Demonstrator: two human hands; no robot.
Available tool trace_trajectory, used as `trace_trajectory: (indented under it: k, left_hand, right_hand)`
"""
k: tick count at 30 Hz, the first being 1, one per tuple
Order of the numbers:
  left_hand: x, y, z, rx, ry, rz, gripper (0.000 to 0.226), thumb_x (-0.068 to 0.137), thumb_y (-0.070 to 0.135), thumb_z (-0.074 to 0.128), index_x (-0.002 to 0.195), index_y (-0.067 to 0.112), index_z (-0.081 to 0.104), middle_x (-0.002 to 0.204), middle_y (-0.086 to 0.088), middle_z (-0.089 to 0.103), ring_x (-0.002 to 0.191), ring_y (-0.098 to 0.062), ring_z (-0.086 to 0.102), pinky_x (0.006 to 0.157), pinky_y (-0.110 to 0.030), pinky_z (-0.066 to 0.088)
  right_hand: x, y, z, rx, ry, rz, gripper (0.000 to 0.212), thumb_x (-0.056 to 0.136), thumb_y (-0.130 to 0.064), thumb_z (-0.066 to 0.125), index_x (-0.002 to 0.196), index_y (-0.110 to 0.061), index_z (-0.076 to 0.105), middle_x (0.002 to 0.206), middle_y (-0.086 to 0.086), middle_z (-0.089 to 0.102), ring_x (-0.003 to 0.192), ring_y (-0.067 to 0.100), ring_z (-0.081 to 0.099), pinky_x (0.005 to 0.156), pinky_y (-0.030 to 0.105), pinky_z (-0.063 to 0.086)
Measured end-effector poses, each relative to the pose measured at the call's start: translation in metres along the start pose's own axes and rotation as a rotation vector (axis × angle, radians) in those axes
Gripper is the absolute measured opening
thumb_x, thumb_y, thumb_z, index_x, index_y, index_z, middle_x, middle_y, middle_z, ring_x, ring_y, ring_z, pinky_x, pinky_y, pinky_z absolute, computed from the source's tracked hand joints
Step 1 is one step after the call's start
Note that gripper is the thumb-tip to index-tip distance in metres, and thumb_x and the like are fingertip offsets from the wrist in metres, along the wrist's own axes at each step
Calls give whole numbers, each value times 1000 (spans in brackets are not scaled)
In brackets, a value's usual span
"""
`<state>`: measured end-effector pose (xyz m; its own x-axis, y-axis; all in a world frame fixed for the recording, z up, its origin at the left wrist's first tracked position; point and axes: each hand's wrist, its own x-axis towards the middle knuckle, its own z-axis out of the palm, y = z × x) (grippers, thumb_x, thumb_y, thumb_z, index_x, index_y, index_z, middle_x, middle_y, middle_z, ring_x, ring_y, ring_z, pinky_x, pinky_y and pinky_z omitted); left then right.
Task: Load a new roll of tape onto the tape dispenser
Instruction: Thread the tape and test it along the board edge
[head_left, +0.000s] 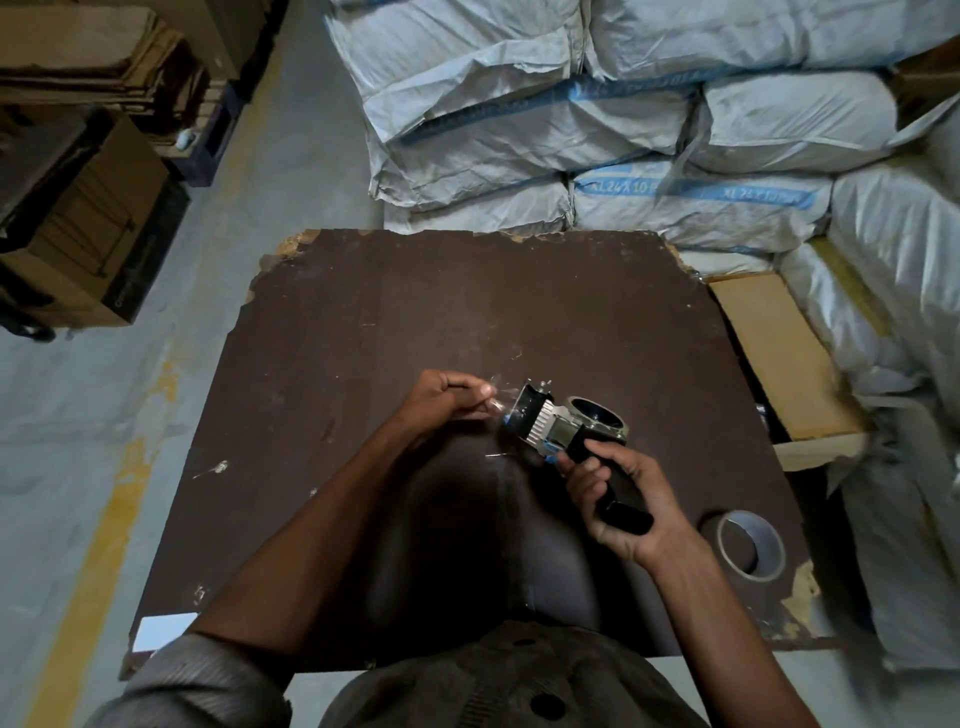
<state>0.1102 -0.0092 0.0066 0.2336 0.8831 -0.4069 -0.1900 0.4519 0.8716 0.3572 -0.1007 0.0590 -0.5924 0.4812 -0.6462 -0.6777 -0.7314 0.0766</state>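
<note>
tape dispenser (563, 423): black, held above table | tape roll (748, 543): flat, table's right edge

head view, looking steeply down, close

The right hand (621, 499) is gripping the black handle of the tape dispenser (563, 423), holding it above the dark brown tabletop (415, 312) with its toothed metal end pointing left. The left hand (441, 400) is pinching a strip of clear tape (496, 408) just beside that end. A tape roll (748, 543) is lying flat on the tabletop near its right edge, close to the right wrist. White woven sacks (675, 130) are sitting stacked beyond the tabletop, and cardboard boxes (78, 223) are standing on the floor at the left.
</note>
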Motion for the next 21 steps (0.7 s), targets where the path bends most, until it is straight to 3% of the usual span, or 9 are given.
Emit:
trace_trajectory:
  k: [7,11,15,19,21]
  left_hand:
    - [22,6,-19,145,-97,-62,21,95,4,57,105,14,72,91,-1,77,80,-10,71,79,-23,55]
    - [33,2,-27,137,30,-42,21,95,1,56,108,8,71,86,-1,76,72,-9,71,69,-20,56]
    - [40,-7,-24,287,259,112,20,90,-8,56,99,2,71,74,-8,69,52,-2,61,56,-15,52]
    - [47,-24,-30,394,290,114,18,87,-2,60,95,5,75,79,-17,74,63,-13,62,61,-20,51]
    - [52,-30,-34,415,268,80,19,88,-1,59,93,8,75,84,-19,74,68,-17,63,64,-22,50]
  right_hand:
    - [9,-14,0,3,-24,87,53,55,8,88,103,10,65,61,3,58,43,14,60,39,28,54]
    - [14,-25,4,-11,-16,99,50,54,7,89,99,9,66,60,3,59,42,13,60,38,27,54]
    - [29,-38,15,-79,30,20,56,43,5,92,92,7,64,59,1,57,41,10,58,37,24,51]
    - [54,-56,26,-156,60,-38,60,38,2,95,89,6,65,58,-1,56,40,7,55,36,20,49]
    - [68,-66,31,-207,90,-71,54,44,-1,94,90,5,64,57,-1,55,40,5,54,36,19,48]
